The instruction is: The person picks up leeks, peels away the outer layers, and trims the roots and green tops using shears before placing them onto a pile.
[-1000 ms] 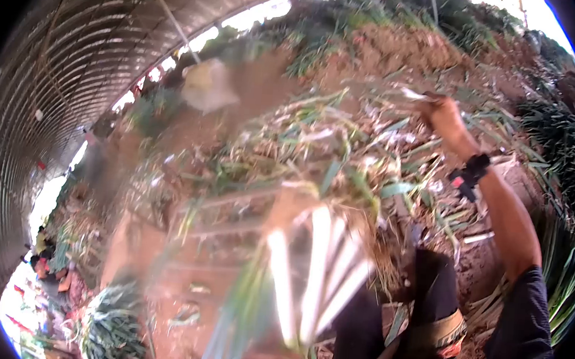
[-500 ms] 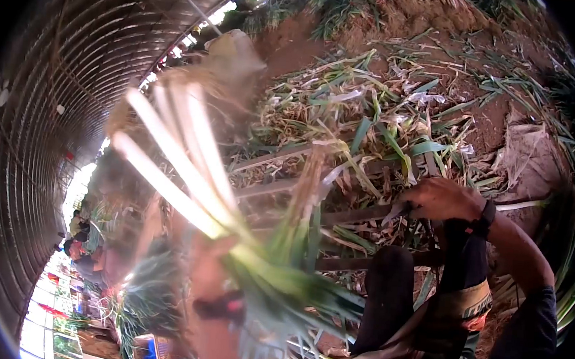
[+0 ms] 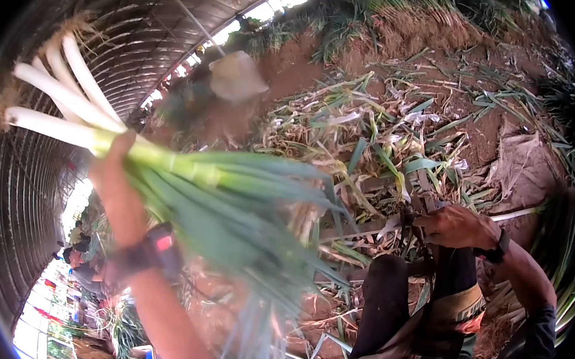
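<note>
A bunch of long green onions (image 3: pixel 194 165) is held up at the left by my left hand (image 3: pixel 114 162). Its white stems and brown roots point to the upper left; the long green leaves fan out toward the middle, their tips blurred. My left fingers are wrapped round the stems where white turns green. Low on the right, my right hand (image 3: pixel 459 227) is closed beside my knee, near the bars of a slatted frame (image 3: pixel 358 231). A small dark piece shows at its fingertips, too unclear to name.
Trimmed leaves and peelings (image 3: pixel 372 129) lie heaped beyond the frame. More onions (image 3: pixel 415 21) are piled at the back. A pale object (image 3: pixel 237 77) is by a pole at upper left. Another person (image 3: pixel 84 268) is at far left. A brown cloth (image 3: pixel 525 158) lies right.
My left hand has swung left and up with the onions, which have tipped from steep to nearly level. My right hand has moved slightly down and to the right.
</note>
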A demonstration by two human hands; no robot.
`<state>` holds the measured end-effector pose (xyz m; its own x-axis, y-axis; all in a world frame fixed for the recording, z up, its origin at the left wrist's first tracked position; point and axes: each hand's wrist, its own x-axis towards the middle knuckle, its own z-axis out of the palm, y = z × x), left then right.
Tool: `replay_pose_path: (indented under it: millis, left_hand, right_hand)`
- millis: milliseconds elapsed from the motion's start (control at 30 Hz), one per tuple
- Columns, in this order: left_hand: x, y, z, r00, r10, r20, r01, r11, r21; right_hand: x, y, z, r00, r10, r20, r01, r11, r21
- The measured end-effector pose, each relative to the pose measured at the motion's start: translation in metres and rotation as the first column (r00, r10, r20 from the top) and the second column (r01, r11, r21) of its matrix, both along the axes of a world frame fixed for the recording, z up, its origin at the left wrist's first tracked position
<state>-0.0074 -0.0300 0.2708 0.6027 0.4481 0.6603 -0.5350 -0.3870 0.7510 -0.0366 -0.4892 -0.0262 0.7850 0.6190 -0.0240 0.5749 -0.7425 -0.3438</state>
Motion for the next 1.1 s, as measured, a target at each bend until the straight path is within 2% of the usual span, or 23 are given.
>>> replay_pose_path:
  millis: [33,100,167,233,300,367,400,433,467,500,533,600,633,700,767,800,900,933,967,1000,1033,1067,1100]
  left_hand:
    - [0.005,-0.004,0.008,0.995,-0.030,0.091,0.025,0.998,0.054]
    - [0.011,-0.032,0.020,0.964,0.045,0.262,-0.103,0.972,0.209]
    - [0.009,-0.072,0.019,0.961,0.102,0.259,-0.187,0.926,0.328]
    - [0.016,-0.114,0.002,0.910,0.280,0.305,-0.400,0.783,0.476]
    - [0.017,-0.164,-0.030,0.952,0.244,0.184,-0.306,0.774,0.555]
    - [0.019,-0.197,-0.079,0.908,0.140,0.394,-0.409,0.487,0.771]
    - [0.029,-0.208,-0.107,0.914,-0.027,0.405,-0.361,0.401,0.842]
    - [0.019,-0.223,-0.124,0.947,-0.158,0.280,-0.204,0.378,0.903]
    - [0.016,-0.239,-0.144,0.966,-0.163,0.200,-0.147,0.288,0.946]
    - [0.010,-0.254,-0.162,0.927,-0.156,0.341,-0.318,0.156,0.935]
    - [0.013,-0.263,-0.194,0.936,-0.174,0.306,-0.299,0.069,0.952]
    - [-0.005,-0.279,-0.228,0.941,-0.246,0.234,-0.243,-0.007,0.970]
    - [-0.012,-0.285,-0.245,0.936,-0.298,0.186,-0.203,-0.027,0.979]
    - [-0.025,-0.296,-0.276,0.921,-0.359,0.149,-0.177,-0.045,0.983]
    - [-0.034,-0.307,-0.304,0.924,-0.383,0.002,-0.047,-0.109,0.993]
    - [-0.037,-0.311,-0.318,0.911,-0.411,-0.040,-0.010,-0.119,0.993]
    - [-0.044,-0.322,-0.342,0.873,-0.481,-0.081,0.025,-0.121,0.992]
    - [-0.045,-0.323,-0.342,0.861,-0.483,-0.160,0.105,-0.140,0.985]
    - [-0.044,-0.324,-0.340,0.829,-0.496,-0.258,0.203,-0.162,0.966]
    - [-0.040,-0.326,-0.349,0.818,-0.485,-0.308,0.237,-0.202,0.950]
    - [-0.041,-0.326,-0.337,0.787,-0.466,-0.405,0.328,-0.240,0.914]
    - [-0.038,-0.325,-0.341,0.747,-0.530,-0.401,0.364,-0.178,0.914]
    - [-0.036,-0.326,-0.349,0.755,-0.574,-0.316,0.320,-0.098,0.942]
  right_hand:
    - [-0.003,-0.001,0.009,0.998,0.020,0.053,-0.023,0.998,0.062]
    - [-0.009,-0.002,0.028,0.986,0.053,0.159,-0.081,0.981,0.176]
    - [-0.014,0.004,0.050,0.932,0.058,0.358,-0.170,0.942,0.288]
    - [-0.034,0.011,0.092,0.885,-0.017,0.465,-0.117,0.960,0.256]
    - [-0.051,0.016,0.120,0.748,-0.052,0.661,-0.193,0.937,0.292]
    - [-0.075,0.013,0.156,0.602,-0.081,0.794,-0.215,0.942,0.259]
    - [-0.085,0.006,0.165,0.550,-0.075,0.832,-0.173,0.964,0.201]
    - [-0.093,-0.002,0.171,0.499,-0.067,0.864,-0.122,0.982,0.146]
    - [-0.097,-0.008,0.169,0.508,-0.077,0.858,-0.041,0.993,0.113]
    - [-0.101,-0.015,0.167,0.517,-0.083,0.852,0.039,0.997,0.074]
    - [-0.102,-0.023,0.158,0.579,-0.120,0.807,0.143,0.989,0.045]
    - [-0.103,-0.045,0.123,0.665,-0.184,0.724,0.332,0.941,-0.066]
    - [-0.106,-0.059,0.105,0.730,-0.165,0.663,0.404,0.887,-0.224]
    - [-0.114,-0.078,0.073,0.838,-0.222,0.498,0.370,0.902,-0.221]
    - [-0.119,-0.093,0.047,0.918,-0.322,0.231,0.364,0.916,-0.169]
    - [-0.121,-0.100,0.032,0.920,-0.339,0.196,0.365,0.924,-0.116]
    - [-0.131,-0.115,-0.012,0.931,-0.337,0.138,0.360,0.909,-0.210]
    - [-0.134,-0.123,-0.020,0.942,-0.314,0.119,0.329,0.933,-0.147]
    - [-0.135,-0.122,-0.020,0.938,-0.321,0.131,0.340,0.924,-0.173]
    - [-0.135,-0.121,-0.013,0.932,-0.361,0.033,0.361,0.912,-0.197]
    - [-0.133,-0.123,-0.014,0.942,-0.334,0.001,0.326,0.919,-0.220]
    - [-0.131,-0.131,-0.029,0.961,-0.243,0.136,0.258,0.961,-0.104]
    - [-0.125,-0.128,-0.021,0.966,-0.257,0.038,0.260,0.961,-0.090]
